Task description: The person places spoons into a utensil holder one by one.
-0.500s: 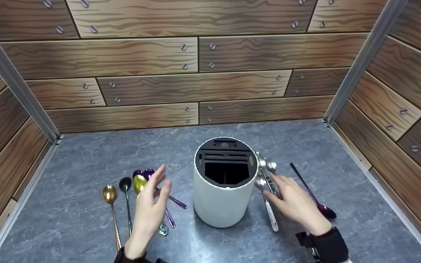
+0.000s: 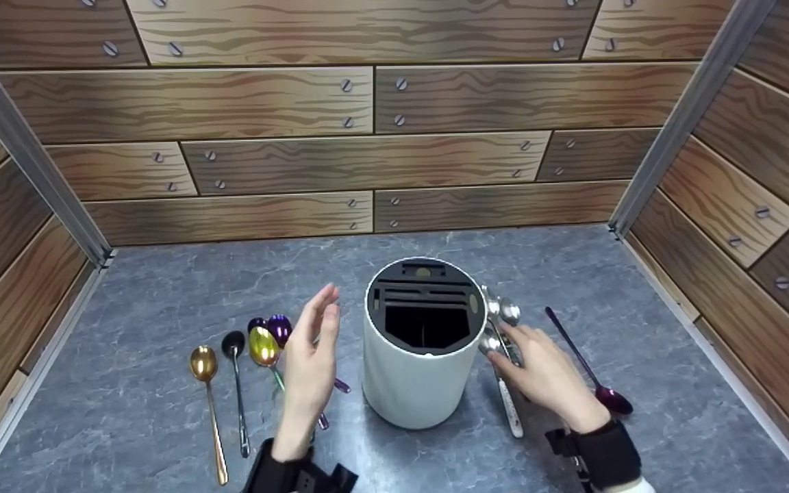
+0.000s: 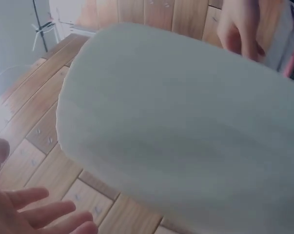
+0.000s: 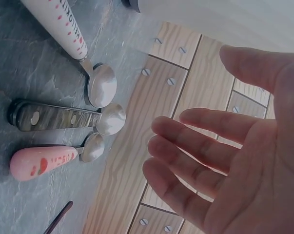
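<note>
White cylindrical holder [image 2: 414,387], upright, slotted black top [image 2: 394,284]; three silver-bowled spoons [image 4: 73,118] just right of it; coloured spoons [image 2: 264,346] left.

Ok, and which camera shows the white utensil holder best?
The head view: it shows the white utensil holder whole, with its black slotted top and pale side. The left wrist view has only its blank side, large and cropped; the right wrist view catches just part of it along the top.

Plank-patterned walls [image 2: 264,103] border grey tabletop [image 2: 134,294]
</note>
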